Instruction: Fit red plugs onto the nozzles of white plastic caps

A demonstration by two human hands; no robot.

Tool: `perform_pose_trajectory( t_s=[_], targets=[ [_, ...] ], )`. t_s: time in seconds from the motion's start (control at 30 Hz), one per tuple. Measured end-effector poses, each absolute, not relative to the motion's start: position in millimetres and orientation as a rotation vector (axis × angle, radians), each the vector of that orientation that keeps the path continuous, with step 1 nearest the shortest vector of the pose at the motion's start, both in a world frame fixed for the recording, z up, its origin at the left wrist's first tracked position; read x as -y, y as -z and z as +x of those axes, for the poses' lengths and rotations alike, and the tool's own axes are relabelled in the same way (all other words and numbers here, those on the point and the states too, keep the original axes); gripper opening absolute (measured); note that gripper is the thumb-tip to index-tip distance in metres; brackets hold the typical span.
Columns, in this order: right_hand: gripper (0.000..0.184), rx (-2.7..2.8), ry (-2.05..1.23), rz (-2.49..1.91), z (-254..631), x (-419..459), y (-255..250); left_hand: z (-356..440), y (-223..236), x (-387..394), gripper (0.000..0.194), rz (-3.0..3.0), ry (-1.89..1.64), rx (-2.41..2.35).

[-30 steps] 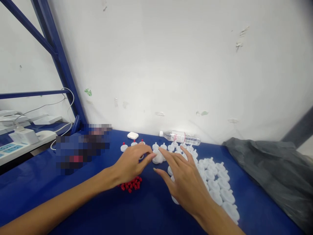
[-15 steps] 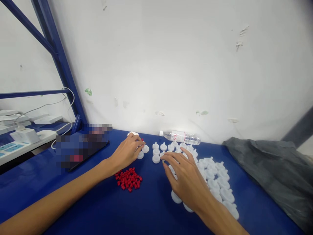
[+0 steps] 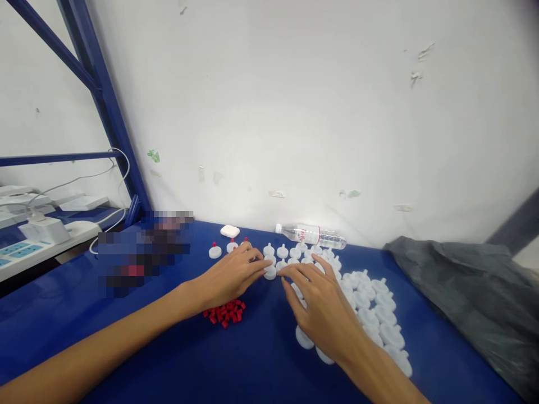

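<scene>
My left hand (image 3: 233,275) reaches across the blue table, fingers stretched out and fingertips at a white round cap with a spout (image 3: 270,273); a firm grip on it does not show. My right hand (image 3: 318,297) hovers over the group of similar white caps (image 3: 368,320), fingers spread and thumb apart, its fingertips close to that same cap. Left of them, white caps with red tips (image 3: 215,252) stand upright, one partly behind my left hand. Below my left wrist lies a pile of small red pieces (image 3: 225,314), partly covered by the hand.
Against the wall lie a clear plastic bottle (image 3: 314,234) and a small white case (image 3: 229,230). Dark grey sheeting (image 3: 458,297) covers the right side. On the left are a blurred-out object (image 3: 143,252), a power strip (image 3: 25,252) and a blue metal frame (image 3: 113,118).
My left hand has moved right, from the red-tipped caps to the column of plain white caps, uncovering the white case and several red-tipped caps. My right hand has stayed nearly in place.
</scene>
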State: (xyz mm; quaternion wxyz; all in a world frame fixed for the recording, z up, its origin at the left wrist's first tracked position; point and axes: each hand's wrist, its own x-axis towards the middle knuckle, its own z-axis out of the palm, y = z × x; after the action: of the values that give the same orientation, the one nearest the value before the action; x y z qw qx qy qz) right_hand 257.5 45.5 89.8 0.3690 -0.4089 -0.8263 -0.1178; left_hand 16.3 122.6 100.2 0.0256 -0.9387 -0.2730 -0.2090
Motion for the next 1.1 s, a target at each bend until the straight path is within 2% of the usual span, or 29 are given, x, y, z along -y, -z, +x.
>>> perform_pose_trajectory(
  t_s=[0.1, 0.2, 0.27, 0.37, 0.5, 0.67, 0.77, 0.93, 1.1],
  targets=[
    [0.03, 2.134, 0.287, -1.062, 257.6, -45.6, -89.2, 15.9, -96.6, -125.1, 0.033, -2.949, 0.644, 0.827],
    [0.027, 2.154, 0.276, -1.073, 258.3, -45.7, -88.2, 16.1, -95.9, -126.0, 0.017, -2.994, 0.694, 0.877],
    [0.024, 2.167, 0.268, -1.073, 258.8, -45.3, -87.7, 17.7, -96.8, -124.6, 0.013, -3.025, 0.749, 0.944],
    [0.022, 2.182, 0.252, -1.088, 259.2, -43.8, -87.3, 21.7, -101.8, -118.9, 0.019, -3.076, 0.89, 1.06],
    [0.034, 2.189, 0.25, -1.099, 260.6, -43.2, -87.4, 28.8, -114.8, -105.8, 0.027, -3.119, 1.157, 1.211],
    [0.028, 2.179, 0.294, -1.052, 264.3, -45.3, -88.3, 32.2, -124.8, -99.6, 0.025, -3.15, 1.267, 1.325],
    [0.029, 2.118, 0.331, -1.087, 265.1, -45.6, -89.4, 23.6, -129.3, -106.1, 0.018, -3.263, 1.043, 1.317],
    [0.03, 2.125, 0.328, -1.098, 264.4, -45.4, -90.5, 1.7, -141.9, -115.6, 0.021, -3.504, 0.343, 1.155],
    [0.029, 2.136, 0.337, -1.125, 262.5, -44.8, -88.6, -1.3, -142.5, -116.4, 0.022, -3.529, 0.054, 1.107]
  ],
)
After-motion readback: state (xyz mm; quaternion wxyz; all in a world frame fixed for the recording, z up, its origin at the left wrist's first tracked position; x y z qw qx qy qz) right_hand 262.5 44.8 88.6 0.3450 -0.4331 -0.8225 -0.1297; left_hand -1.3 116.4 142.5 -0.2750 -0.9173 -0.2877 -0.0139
